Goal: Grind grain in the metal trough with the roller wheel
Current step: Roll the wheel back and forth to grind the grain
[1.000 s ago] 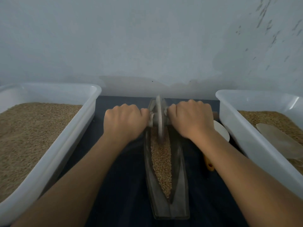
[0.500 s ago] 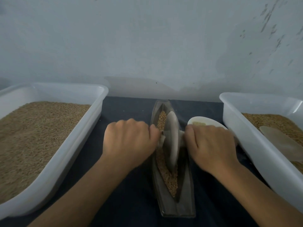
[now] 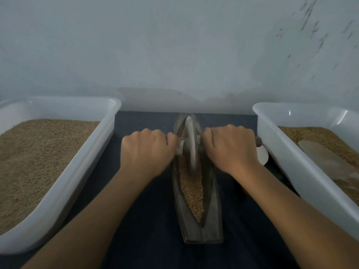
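Both fists, the left hand [image 3: 146,150] and the right hand [image 3: 231,147], wrap the axle handles of the roller wheel [image 3: 191,141], which stands in the far half of the metal trough [image 3: 210,220] over the grain [image 3: 192,193], so equal downward pressure should keep it upright.

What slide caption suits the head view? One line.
Left hand and right hand grip the roller wheel over grain in the metal trough.

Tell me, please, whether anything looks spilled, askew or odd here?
Nothing stands out: the grain lies inside the trough, and both hands grip the wheel's axle.
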`<action>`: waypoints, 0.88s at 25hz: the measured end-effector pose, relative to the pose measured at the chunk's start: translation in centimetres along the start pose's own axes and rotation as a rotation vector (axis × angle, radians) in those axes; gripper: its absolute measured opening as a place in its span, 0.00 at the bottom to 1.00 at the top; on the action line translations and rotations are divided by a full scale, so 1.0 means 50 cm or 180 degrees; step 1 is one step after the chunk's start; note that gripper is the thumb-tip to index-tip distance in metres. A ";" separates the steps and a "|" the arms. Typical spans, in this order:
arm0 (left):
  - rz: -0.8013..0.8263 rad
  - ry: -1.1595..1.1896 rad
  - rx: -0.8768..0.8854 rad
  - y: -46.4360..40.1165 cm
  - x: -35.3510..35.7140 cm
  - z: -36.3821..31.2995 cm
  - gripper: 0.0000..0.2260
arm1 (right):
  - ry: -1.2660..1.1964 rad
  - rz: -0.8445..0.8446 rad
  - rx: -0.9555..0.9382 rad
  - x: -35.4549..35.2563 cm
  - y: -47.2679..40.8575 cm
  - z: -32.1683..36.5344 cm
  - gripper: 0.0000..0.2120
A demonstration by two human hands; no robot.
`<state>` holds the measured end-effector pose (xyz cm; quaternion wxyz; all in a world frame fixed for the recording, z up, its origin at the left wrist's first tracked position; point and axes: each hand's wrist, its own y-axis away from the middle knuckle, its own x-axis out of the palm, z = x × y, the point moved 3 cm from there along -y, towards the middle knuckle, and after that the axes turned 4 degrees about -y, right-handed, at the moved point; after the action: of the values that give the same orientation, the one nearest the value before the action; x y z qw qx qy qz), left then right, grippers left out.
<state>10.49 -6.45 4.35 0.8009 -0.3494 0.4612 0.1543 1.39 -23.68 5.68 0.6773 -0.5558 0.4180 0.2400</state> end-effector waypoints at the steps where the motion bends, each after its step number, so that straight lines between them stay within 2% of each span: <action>1: -0.0041 -0.0061 0.0050 0.033 -0.012 -0.009 0.09 | -0.0180 -0.0060 -0.0066 -0.013 0.034 0.001 0.26; 4: -0.0148 0.0248 -0.0202 0.097 -0.040 -0.019 0.17 | -0.0498 -0.0411 -0.0463 -0.044 0.104 -0.002 0.23; 5: -0.0316 0.0392 -0.0204 0.103 -0.046 -0.017 0.17 | -0.0514 -0.0470 -0.0524 -0.047 0.112 -0.002 0.23; 7: -0.0137 0.0303 -0.0044 0.094 -0.051 -0.011 0.15 | -0.0471 -0.0419 -0.0513 -0.043 0.102 0.002 0.25; 9: 0.0214 0.0132 0.0090 0.054 -0.024 -0.009 0.10 | -0.0194 -0.0219 -0.0258 -0.023 0.056 0.003 0.27; 10: 0.0347 0.0227 -0.0109 0.018 -0.008 -0.004 0.10 | -0.0057 -0.0067 -0.0116 -0.007 0.022 -0.004 0.27; 13: 0.0723 0.0875 -0.0978 -0.100 0.033 0.038 0.18 | -0.0020 0.0600 0.0204 0.045 -0.085 -0.029 0.25; 14: 0.0877 0.0891 -0.0983 -0.124 0.045 0.042 0.18 | -0.0126 0.0749 0.0278 0.055 -0.108 -0.033 0.26; 16: 0.0988 0.0715 -0.0717 -0.135 0.052 0.042 0.14 | -0.0125 0.0716 0.0255 0.063 -0.126 -0.035 0.26; 18: 0.0845 0.0375 -0.0545 -0.095 0.036 0.032 0.11 | 0.0177 0.0452 0.0095 0.049 -0.099 -0.025 0.24; 19: 0.0547 0.0176 -0.0437 -0.067 0.020 0.021 0.10 | 0.0259 0.0243 0.0085 0.034 -0.070 -0.015 0.24; 20: 0.0234 -0.0001 -0.0280 -0.031 -0.001 0.008 0.09 | 0.0247 0.0013 0.0121 0.017 -0.033 -0.005 0.25; 22: -0.0051 -0.0072 -0.0099 0.049 -0.037 -0.014 0.13 | -0.0100 -0.0325 0.0087 -0.018 0.049 0.010 0.25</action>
<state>7.67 -5.07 4.65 0.8018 -0.3638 0.4467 0.1590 -0.91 -22.42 5.11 0.7027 -0.5632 0.3817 0.2081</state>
